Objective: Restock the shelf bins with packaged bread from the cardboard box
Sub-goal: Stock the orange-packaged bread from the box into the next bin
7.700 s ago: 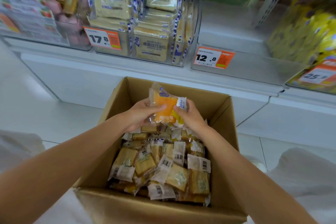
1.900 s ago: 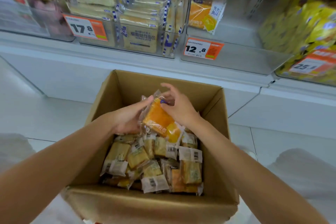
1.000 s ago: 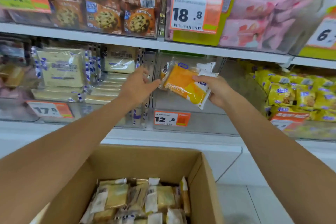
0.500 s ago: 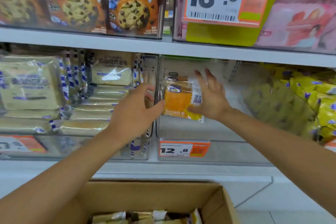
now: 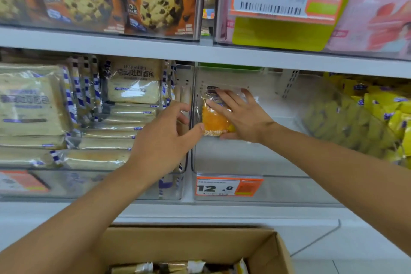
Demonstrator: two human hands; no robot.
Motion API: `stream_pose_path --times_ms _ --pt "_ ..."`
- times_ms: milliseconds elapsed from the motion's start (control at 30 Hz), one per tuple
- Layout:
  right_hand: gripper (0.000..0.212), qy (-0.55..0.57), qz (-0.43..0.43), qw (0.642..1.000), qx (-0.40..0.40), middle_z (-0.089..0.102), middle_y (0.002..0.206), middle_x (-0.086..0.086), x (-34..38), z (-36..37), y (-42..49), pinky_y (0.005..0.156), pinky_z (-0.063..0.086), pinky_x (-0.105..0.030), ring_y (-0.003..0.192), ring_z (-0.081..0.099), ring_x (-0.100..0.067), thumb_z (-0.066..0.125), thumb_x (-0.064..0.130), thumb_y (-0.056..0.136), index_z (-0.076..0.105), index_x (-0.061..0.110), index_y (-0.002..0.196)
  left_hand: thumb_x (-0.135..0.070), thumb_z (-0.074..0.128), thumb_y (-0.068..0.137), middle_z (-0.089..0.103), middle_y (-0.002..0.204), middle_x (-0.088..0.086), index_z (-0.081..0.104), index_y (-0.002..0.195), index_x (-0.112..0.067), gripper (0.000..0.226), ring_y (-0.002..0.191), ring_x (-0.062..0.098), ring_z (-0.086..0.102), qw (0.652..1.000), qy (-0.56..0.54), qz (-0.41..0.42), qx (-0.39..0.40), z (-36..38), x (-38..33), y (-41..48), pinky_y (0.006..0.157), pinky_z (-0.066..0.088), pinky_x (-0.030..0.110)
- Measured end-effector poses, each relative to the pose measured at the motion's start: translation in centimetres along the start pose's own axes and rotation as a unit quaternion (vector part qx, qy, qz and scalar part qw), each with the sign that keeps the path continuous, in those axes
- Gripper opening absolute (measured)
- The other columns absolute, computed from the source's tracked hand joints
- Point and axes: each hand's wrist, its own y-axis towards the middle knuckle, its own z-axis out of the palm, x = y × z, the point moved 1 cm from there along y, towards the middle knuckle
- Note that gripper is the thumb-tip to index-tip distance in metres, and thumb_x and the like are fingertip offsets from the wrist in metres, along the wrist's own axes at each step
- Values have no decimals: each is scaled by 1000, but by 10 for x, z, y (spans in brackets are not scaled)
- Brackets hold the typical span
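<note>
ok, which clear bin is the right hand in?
The middle bin, tagged 12.8, where the right hand presses an orange bread pack; neighbours hold toast loaves and yellow packs.

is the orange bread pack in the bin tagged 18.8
No, the right hand presses the orange bread pack inside the clear bin with the 12.8 tag.
</note>
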Motion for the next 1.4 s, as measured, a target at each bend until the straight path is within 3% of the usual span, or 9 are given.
stream_pose_path --times_ms 233,367,500,633,900,1067,1200,1333,1400 --pt "106 84 31 996 20 8 163 -14 -4 -18 -7 119 8 -55 149 12 -34 45 84 73 4 33 156 -55 57 88 57 107 -18 47 133 -34 51 91 2 58 1000 -9 0 13 -2 -1 2 84 51 34" --pt "86 244 114 963 -18 32 155 -11 3 -54 -34 116 24 -46 142 29 -32 62 61 83 25 29 154 -54 61 87 57 103 -15 49 135 -29 56 93 10 59 999 -17 -6 31 -6 -5 3 87 51 36" --pt "59 274 166 944 -82 69 108 -6 22 -96 -68 89 41 -38 102 60 -29 66 56 84 58 21 131 -47 69 86 62 113 -1 53 136 -18 60 102 16 59 998 -14 4 56 -19 -17 -7 86 47 30" --pt "32 335 213 910 -119 56 81 3 59 -137 -104 65 39 -30 76 53 -18 69 42 87 66 13 100 -38 76 83 66 91 -2 65 105 -20 30 88 16 63 1000 -6 17 9 -40 -22 -44 77 50 32" --pt "27 422 160 882 138 55 90 9 202 -113 -177 68 44 -30 83 57 -14 57 44 94 61 20 105 -38 70 88 62 93 -12 64 100 -23 20 91 9 59 970 20 -121 211 3 78 -176 80 48 26" --pt "43 472 187 783 360 59 131 2 279 -36 -221 103 43 -40 121 55 -20 60 40 93 56 20 132 -27 73 87 60 83 -9 65 100 -18 18 80 8 58 938 0 -240 252 42 171 -239 63 42 19" --pt "54 541 247 703 390 55 138 -2 325 2 -230 105 43 -39 127 52 -22 65 40 91 53 16 137 -15 75 84 58 80 -2 64 92 -15 13 80 17 58 917 -29 -306 255 64 209 -268 68 45 26" --pt "73 654 420 499 384 55 133 -8 372 19 -191 102 46 -42 123 54 -28 67 42 89 37 6 146 -10 72 86 60 77 -1 65 89 -12 8 77 18 59 912 -66 -343 215 72 219 -277 65 48 25" --pt "82 656 467 452 383 50 140 -9 390 36 -178 101 47 -41 126 52 -30 72 40 85 33 3 146 -8 68 90 59 81 0 66 96 -6 7 72 11 55 904 -86 -359 215 71 217 -280 53 43 10"
